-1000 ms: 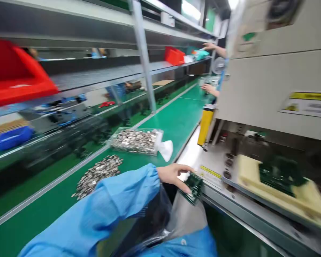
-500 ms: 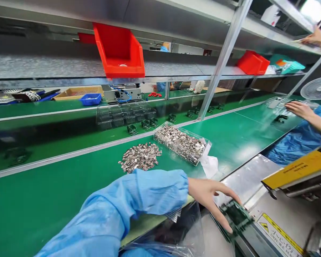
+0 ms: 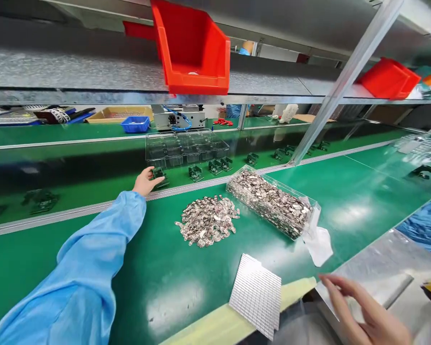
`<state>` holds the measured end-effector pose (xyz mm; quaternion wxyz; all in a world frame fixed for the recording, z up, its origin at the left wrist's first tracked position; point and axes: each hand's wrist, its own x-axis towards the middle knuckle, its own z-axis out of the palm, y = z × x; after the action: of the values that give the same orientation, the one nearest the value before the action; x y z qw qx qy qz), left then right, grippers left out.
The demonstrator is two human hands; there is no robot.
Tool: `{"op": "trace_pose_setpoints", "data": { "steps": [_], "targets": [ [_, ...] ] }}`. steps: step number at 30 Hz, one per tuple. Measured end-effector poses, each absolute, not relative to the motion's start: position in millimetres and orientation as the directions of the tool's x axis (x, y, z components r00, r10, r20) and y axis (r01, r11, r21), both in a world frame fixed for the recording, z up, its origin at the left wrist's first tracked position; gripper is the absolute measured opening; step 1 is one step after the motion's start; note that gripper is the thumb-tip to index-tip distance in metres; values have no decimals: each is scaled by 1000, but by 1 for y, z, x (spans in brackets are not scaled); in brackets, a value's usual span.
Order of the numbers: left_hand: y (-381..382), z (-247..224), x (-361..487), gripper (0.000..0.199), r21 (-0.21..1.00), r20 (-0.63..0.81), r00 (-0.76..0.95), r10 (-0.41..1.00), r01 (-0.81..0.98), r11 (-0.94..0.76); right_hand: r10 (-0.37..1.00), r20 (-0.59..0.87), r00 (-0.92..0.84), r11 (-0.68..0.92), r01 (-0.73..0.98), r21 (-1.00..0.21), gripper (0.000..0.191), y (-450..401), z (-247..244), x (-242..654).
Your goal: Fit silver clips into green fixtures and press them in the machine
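My left hand [image 3: 146, 182] reaches across to the far green belt, closed with thumb and fingers on a small dark green circuit board assembly [image 3: 160, 176], which sits at belt level. At the lower right is my right hand [image 3: 369, 314], its fingers loosely curved and a gap showing between them; I see nothing held there. Near it, a sheet of ridged silvery strips [image 3: 256, 294] lies at the table's front edge. A heap of small metal pieces [image 3: 207, 220] lies on the green table, with a clear plastic box [image 3: 273, 201] of similar pieces beside it.
More board assemblies [image 3: 195, 173] stand along the far belt, before a clear compartment tray [image 3: 187, 146]. A red bin [image 3: 197, 81] sits on the shelf above. A metal post [image 3: 348, 81] rises at right. White paper [image 3: 319, 245] lies by the box.
My left hand has swung from the machine at lower right to the far belt, carrying the board assembly. My right hand has come into view. The view has shifted left.
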<state>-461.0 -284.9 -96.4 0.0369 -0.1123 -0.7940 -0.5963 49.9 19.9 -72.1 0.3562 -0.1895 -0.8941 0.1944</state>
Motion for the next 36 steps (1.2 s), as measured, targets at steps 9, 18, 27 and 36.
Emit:
{"op": "trace_pose_setpoints", "data": {
  "steps": [9,18,27,36],
  "targets": [
    [-342,-142,-477,64,901,335,-933,-133,276,334,226,281,-932,915,104,-390,40,34,-106,-149],
    [-528,-124,-478,74,704,506,-625,-594,-97,703,65,385,-920,985,-1,-170,52,60,-153,-202],
    [-535,-119,-502,55,718,463,-650,-603,-124,685,126,417,-900,978,43,-203,40,61,-147,-187],
    [-418,-133,-343,56,652,475,-862,-178,209,729,277,286,-918,915,161,-370,30,56,-128,-165]
  ]
}}
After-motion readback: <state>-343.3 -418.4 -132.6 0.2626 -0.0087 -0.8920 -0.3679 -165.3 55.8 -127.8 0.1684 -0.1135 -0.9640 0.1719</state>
